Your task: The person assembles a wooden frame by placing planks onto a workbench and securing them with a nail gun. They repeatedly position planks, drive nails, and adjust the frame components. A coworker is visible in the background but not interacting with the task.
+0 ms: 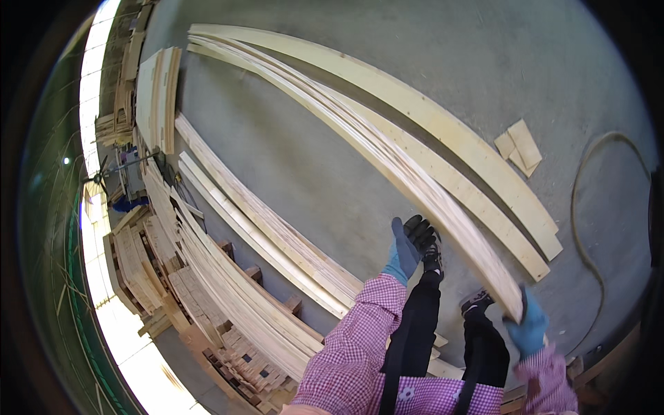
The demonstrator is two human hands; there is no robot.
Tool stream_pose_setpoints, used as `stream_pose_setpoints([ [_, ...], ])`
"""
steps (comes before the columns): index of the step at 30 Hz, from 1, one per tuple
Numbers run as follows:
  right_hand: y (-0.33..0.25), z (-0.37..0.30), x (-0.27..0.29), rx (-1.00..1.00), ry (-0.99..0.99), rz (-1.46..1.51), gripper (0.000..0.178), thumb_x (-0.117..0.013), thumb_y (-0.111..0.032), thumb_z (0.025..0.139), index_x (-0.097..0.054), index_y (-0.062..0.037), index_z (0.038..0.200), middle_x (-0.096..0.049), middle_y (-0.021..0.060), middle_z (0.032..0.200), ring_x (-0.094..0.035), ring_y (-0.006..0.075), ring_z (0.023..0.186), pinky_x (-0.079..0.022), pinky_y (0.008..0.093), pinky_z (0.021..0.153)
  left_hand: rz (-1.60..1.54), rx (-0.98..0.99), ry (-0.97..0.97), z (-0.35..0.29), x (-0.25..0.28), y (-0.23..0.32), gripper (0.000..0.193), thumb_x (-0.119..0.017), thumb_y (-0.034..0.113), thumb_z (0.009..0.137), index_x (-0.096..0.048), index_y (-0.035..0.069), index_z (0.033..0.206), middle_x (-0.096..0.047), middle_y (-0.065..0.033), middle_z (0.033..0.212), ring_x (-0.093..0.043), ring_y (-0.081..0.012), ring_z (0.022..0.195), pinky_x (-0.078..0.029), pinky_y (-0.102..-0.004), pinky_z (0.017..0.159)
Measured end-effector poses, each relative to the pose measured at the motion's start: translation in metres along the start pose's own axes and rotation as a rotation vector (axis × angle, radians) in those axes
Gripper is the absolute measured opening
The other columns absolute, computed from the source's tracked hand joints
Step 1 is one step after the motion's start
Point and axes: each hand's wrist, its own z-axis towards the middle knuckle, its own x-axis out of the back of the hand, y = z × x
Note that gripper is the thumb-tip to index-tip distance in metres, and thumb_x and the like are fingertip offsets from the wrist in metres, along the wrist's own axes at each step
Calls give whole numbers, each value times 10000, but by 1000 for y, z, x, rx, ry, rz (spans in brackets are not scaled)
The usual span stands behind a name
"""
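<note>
Evidently, the right hand (529,326) is gripping the probably stiff plank (483,257) at lower right, the unclenched left hand (409,242) flanking a likely second hold.

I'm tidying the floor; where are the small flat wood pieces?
In the head view, the small flat wood pieces lie right of centre on the floor, between the outermost long board and the curving hose or cable.

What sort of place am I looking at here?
Probably a woodworking workshop or timber store: long, flat, pale wooden planks lie on the smooth grey floor, and short, light-brown wooden pieces are stacked at lower left.
</note>
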Motion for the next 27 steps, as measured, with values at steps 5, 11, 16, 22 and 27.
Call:
stream_pose_setpoints([
  [5,-41,-189,125,-158,-153,-93,694,-731,-188,756,-424,-137,1376,-613,186,1145,-623,320,974,-497,358,823,-297,19,-181,-53,-34,85,921,-421,767,769,-390,67,1366,-482,-156,1304,-445,-335,1222,-343,-493,1043],
  [11,-115,-321,241,-297,-273,-235,630,-692,-139,742,-456,-21,1313,-616,172,1106,-614,294,965,-491,330,838,-501,-15,-680,-116,-59,145,1094,-574,838,569,-436,10,1272,-611,-116,1036,-573,-351,990,-360,-495,1025],
  [16,-186,-352,306,-402,-371,-236,500,-609,-120,831,-467,-2,1295,-599,165,1140,-595,267,1020,-479,332,881,-641,12,-524,-232,-93,88,728,-425,833,699,-536,121,797,-416,14,590,-432,-181,524,-411,-363,547],
  [22,-231,-260,331,-202,-296,158,357,-509,-97,937,-479,20,1274,-578,156,1180,-573,234,1086,-464,334,933,-951,97,-1207,-355,-126,64,439,-527,567,847,-526,128,859,-509,-6,671,-499,-171,606,-415,-372,677],
  [27,-335,-5,154,-310,-763,1078,637,-426,-564,917,-407,-96,1348,-530,128,1272,-531,248,1124,-403,380,976,-520,317,-846,-360,-110,5,402,-506,498,882,-536,101,940,-534,-20,785,-514,-169,705,-426,-348,731],
])
